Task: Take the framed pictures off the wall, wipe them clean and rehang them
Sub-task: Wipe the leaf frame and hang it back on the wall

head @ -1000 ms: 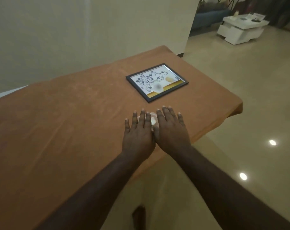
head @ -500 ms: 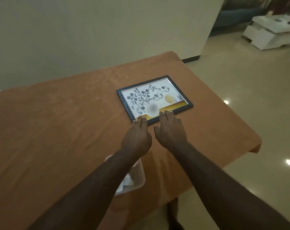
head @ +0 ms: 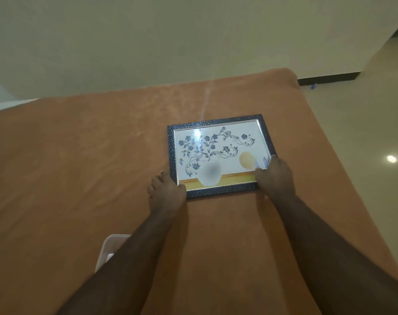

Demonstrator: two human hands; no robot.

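Observation:
A framed picture (head: 218,144) with a dark speckled frame and a blue flower print lies flat on the orange-covered table (head: 79,178). My left hand (head: 166,192) grips its near left corner, thumb on the frame's top and fingers curled at the left edge. My right hand (head: 274,176) grips the near right corner, fingers curled over the right edge. Both arms reach forward from the bottom of the view.
A white plastic container (head: 108,248) sits on the table near me, partly hidden under my left forearm. A plain cream wall (head: 170,42) rises behind the table. The table's right edge drops to a shiny tiled floor (head: 364,133).
My hands have moved forward and apart, from lying flat side by side near the table's front to gripping the picture's two near corners. The view has closed in on the picture.

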